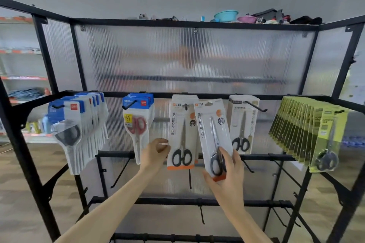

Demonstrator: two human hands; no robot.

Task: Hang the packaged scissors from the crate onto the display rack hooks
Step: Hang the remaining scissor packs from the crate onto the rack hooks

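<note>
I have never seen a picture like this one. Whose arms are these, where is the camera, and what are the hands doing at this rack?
There is no machine here: a person wears a wide-angle camera on the head, so you see their own two arms from above. In front stands a black display rack with hooks that carry packs of scissors. The right hand grips the lower end of one tilted pack of scissors; its top is near the hook, and I cannot tell whether it hangs yet. The left hand touches the left edge of the hanging pack with loosely bent fingers.

Shop: hook rack [197, 95] of packaged scissors [182, 134].
</note>
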